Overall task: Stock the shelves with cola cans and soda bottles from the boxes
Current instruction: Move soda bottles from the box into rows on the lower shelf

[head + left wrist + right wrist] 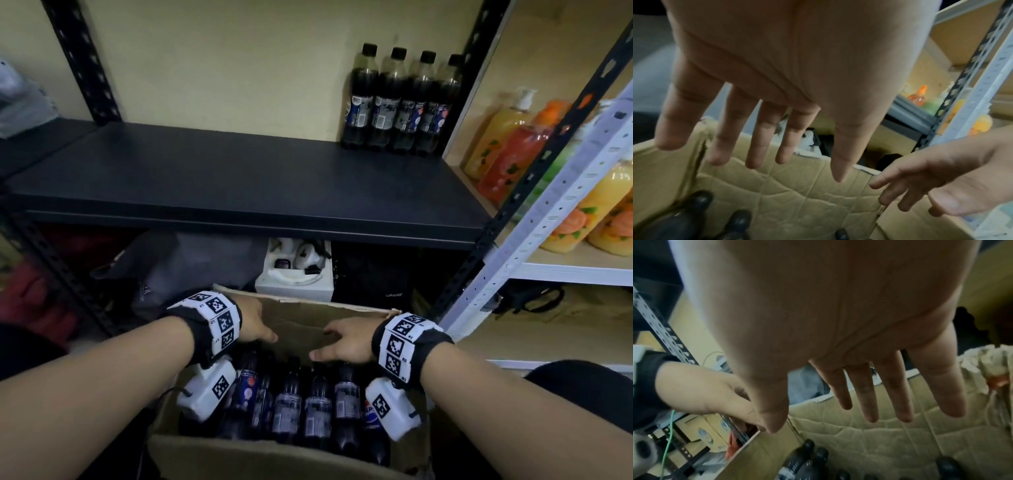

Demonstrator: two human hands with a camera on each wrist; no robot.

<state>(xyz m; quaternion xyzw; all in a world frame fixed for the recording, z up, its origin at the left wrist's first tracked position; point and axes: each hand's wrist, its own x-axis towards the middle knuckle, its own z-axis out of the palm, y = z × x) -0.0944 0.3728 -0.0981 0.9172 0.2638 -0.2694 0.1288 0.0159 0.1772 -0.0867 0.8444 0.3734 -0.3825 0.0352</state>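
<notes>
Both hands were held spread and empty over the cardboard box (291, 455), the left hand (255, 323) and right hand (346, 342) gripping nothing, fingers straight. The soda bottles in the box (318, 404) stood upright, caps up, directly below and slightly nearer the body than the fingertips. Neither hand was clearly closer. Four bottles (397, 102) were already stood at the shelf's (222, 181) back right.
</notes>
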